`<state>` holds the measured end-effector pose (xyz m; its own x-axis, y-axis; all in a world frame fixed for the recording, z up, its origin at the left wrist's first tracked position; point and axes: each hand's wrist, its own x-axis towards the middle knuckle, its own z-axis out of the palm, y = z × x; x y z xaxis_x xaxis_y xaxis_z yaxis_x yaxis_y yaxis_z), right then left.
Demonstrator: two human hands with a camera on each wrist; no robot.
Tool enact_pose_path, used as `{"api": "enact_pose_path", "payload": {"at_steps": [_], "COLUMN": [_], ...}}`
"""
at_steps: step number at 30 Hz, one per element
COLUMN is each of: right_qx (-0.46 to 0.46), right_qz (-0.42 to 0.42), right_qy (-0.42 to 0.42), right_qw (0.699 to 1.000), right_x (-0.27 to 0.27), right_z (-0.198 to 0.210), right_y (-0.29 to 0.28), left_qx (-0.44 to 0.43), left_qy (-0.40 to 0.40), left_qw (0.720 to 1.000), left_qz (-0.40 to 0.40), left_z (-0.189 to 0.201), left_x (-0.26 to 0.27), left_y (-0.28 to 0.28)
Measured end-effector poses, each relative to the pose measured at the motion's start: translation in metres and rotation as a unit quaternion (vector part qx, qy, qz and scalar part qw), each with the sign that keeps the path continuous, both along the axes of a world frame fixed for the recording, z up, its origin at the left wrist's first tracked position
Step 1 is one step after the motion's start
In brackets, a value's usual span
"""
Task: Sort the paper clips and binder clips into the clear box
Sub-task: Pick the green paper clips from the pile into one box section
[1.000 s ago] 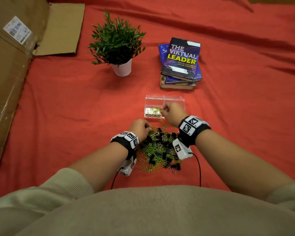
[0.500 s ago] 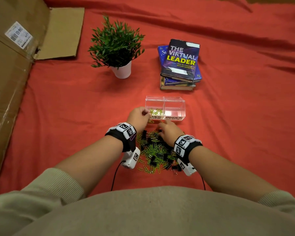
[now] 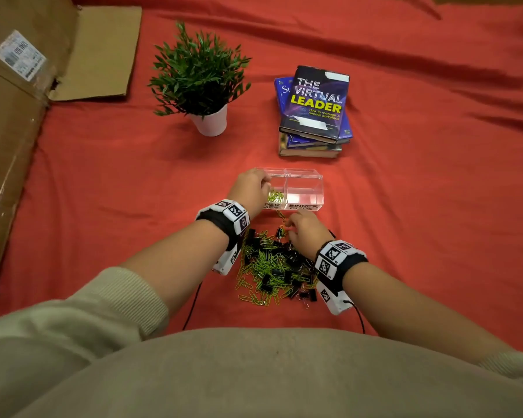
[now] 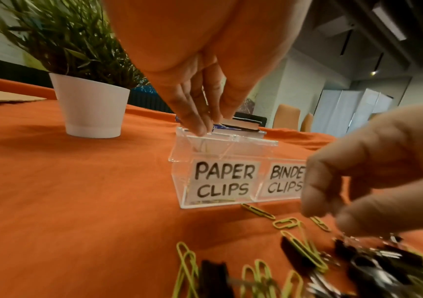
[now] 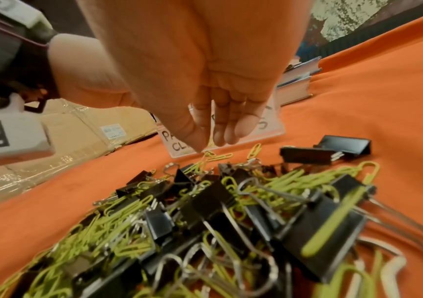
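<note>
The clear two-part box (image 3: 304, 173) stands on the red cloth, labelled PAPER CLIPS (image 4: 223, 179) and BINDER CLIPS. Several green paper clips (image 3: 275, 196) lie in its left part; the right part looks empty. My left hand (image 3: 264, 185) hovers over the left part, fingers (image 4: 195, 119) pointing down and slightly apart, nothing seen between them. A mixed pile of green paper clips and black binder clips (image 3: 272, 267) lies in front of the box. At the pile's far edge my right hand (image 5: 207, 145) pinches a green paper clip (image 5: 206, 156) between thumb and fingers.
A potted plant (image 3: 210, 123) stands far left of the box and a stack of books (image 3: 314, 110) behind it. Flattened cardboard (image 3: 12, 116) runs along the left edge. A few loose paper clips (image 4: 257, 210) lie between box and pile.
My left hand went from the pile forward to above the box's left part. My right hand came back from the box to the pile's far edge.
</note>
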<state>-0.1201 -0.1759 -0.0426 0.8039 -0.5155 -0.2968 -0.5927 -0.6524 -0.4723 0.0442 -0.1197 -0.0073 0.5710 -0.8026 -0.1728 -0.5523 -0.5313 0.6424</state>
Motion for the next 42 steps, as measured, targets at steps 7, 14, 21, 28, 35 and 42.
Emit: {"api": "enact_pose_path", "payload": {"at_steps": [7, 14, 21, 28, 35, 42], "right_qx": [-0.003, 0.017, 0.039, -0.011, -0.067, -0.113], "right_qz": [0.083, 0.064, -0.017, -0.061, 0.131, 0.026], "right_qy": [0.005, 0.046, 0.044, -0.002, 0.032, 0.021], "right_qw": [0.997, 0.997, 0.998, 0.998, 0.989, 0.993], "right_x": [0.022, 0.025, 0.013, 0.013, 0.024, 0.012], "right_z": [-0.005, -0.009, -0.003, -0.002, -0.008, -0.007], "right_y": [0.029, 0.037, 0.021, 0.018, 0.039, 0.026], "left_qx": [0.092, 0.131, 0.066, 0.041, 0.093, 0.119], "left_qy": [0.027, -0.003, 0.053, 0.106, 0.008, -0.061], "left_qw": [0.995, 0.988, 0.995, 0.978, 0.995, 0.983], "left_qz": [0.002, -0.078, 0.047, 0.176, -0.029, -0.129], "left_z": [-0.037, -0.05, -0.046, -0.05, -0.056, -0.057], "left_x": [-0.015, -0.021, -0.01, 0.0, -0.018, -0.02], "left_y": [0.069, 0.085, 0.087, 0.085, 0.099, 0.101]}}
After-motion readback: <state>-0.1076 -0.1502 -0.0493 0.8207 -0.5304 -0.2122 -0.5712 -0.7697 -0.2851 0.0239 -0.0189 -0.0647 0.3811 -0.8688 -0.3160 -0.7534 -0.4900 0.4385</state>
